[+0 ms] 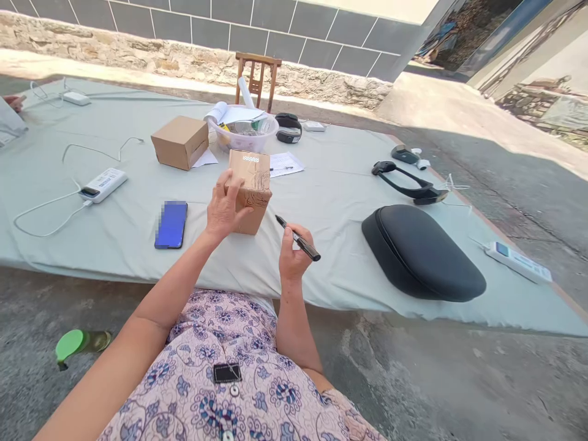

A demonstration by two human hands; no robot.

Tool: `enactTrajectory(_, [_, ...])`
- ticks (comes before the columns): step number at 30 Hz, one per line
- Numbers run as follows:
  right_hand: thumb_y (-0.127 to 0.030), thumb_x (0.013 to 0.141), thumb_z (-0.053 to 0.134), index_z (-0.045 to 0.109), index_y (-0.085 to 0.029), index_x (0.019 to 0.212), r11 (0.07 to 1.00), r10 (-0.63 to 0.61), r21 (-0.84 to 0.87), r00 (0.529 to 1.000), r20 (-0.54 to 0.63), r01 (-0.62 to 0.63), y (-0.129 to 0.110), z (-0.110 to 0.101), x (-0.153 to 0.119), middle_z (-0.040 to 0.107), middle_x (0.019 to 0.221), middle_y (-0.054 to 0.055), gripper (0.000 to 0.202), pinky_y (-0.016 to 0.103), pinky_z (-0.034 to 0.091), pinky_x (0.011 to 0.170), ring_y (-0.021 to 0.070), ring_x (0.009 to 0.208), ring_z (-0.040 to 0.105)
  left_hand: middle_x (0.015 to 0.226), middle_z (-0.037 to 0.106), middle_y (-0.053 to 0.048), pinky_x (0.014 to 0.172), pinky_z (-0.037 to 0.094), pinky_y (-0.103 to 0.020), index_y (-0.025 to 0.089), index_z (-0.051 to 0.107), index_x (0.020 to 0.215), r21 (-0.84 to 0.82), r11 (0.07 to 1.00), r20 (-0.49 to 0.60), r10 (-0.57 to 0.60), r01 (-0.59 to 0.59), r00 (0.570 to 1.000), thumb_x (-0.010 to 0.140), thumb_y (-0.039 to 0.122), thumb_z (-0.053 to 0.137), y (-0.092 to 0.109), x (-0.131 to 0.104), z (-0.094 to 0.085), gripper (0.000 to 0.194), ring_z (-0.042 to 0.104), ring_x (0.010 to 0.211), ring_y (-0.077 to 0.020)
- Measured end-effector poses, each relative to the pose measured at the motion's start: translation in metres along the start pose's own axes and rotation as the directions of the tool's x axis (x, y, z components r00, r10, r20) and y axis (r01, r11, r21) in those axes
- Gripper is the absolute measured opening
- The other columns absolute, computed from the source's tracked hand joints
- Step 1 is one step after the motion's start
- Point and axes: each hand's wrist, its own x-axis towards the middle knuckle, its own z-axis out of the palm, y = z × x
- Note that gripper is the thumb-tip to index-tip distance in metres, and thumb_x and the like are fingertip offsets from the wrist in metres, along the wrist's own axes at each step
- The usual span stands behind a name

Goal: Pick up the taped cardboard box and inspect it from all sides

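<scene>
A small brown cardboard box [253, 211], with wrinkled tape along one edge, stands on the cloth-covered table in front of me. My left hand [223, 211] grips it from the left, fingers over the top and thumb against the near side. White marks show on the box's top face. My right hand [294, 254] holds a black marker pen [309, 248], whose slim end points up and left toward the box without touching it. Left of my left hand lies a phone [171, 225] with a blue screen.
Behind the box are another cardboard box [177, 142], a plastic basket [243, 144] with papers and a paper sheet [289, 163]. A black case [425, 254] and a black headset [408, 184] lie right, a white power bank [108, 184] left. Another person's hand [16, 103] shows far left.
</scene>
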Motion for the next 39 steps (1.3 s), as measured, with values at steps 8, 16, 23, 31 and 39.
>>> enactTrajectory(8, [-0.034,0.095,0.054,0.065,-0.025,0.112,0.97,-0.066,0.242,0.985,0.159,0.026,-0.006,0.013,0.0,0.071,0.099,0.005,0.022,0.039,0.057,0.083,0.0198,0.089,0.069,0.163,0.027,-0.013,0.087,0.061,-0.044,0.027,0.044,0.145,-0.008,0.999,-0.044,0.043,-0.044,0.998,0.079,0.031,0.074,-0.006,-0.001,0.008,0.072,0.037,0.146,-0.0353])
enactTrajectory(16, [-0.039,0.095,0.051,0.064,-0.021,0.096,0.984,0.167,0.094,0.964,-0.206,-0.15,0.025,-0.001,-0.008,0.065,0.079,0.001,0.022,0.038,0.054,0.076,0.0164,0.066,0.063,0.167,0.021,-0.013,0.085,0.061,-0.041,0.029,0.039,0.151,-0.058,0.995,-0.111,0.074,-0.081,0.991,0.083,0.036,0.071,-0.012,-0.006,0.017,0.075,0.036,0.147,-0.0357])
enactTrajectory(23, [-0.035,0.085,0.056,0.064,-0.014,0.121,0.837,0.418,-0.458,0.89,0.181,-0.3,0.077,0.008,-0.011,0.068,0.114,0.018,0.042,0.047,0.046,0.097,0.0305,0.111,0.06,0.167,0.023,-0.016,0.084,0.058,-0.037,0.028,0.02,0.159,-0.214,0.974,-0.093,0.054,-0.073,0.994,0.091,0.042,0.061,-0.024,-0.024,0.025,0.08,0.038,0.147,-0.0337])
enactTrajectory(31, [-0.045,0.081,0.069,0.056,-0.018,0.138,0.656,0.552,-0.732,0.779,0.299,-0.184,0.082,0.015,-0.032,0.059,0.133,0.02,0.064,0.052,0.031,0.106,0.0358,0.127,0.049,0.139,0.06,-0.02,0.108,0.043,-0.045,0.011,0.045,0.146,-0.065,0.879,-0.179,-0.476,0.473,0.861,0.096,0.045,0.046,-0.089,-0.039,-0.034,0.06,0.055,0.13,-0.0331])
enactTrajectory(39, [-0.047,0.088,0.062,0.061,-0.017,0.132,0.681,0.531,-0.705,0.796,0.29,-0.198,0.089,0.02,-0.035,0.058,0.137,0.019,0.053,0.05,0.029,0.109,0.0331,0.13,0.048,0.137,0.055,-0.032,0.108,0.031,-0.062,0.004,0.067,0.118,0.284,0.651,-0.079,-0.715,0.703,0.694,0.096,0.046,0.04,-0.134,-0.059,-0.053,0.054,0.041,0.135,-0.0442])
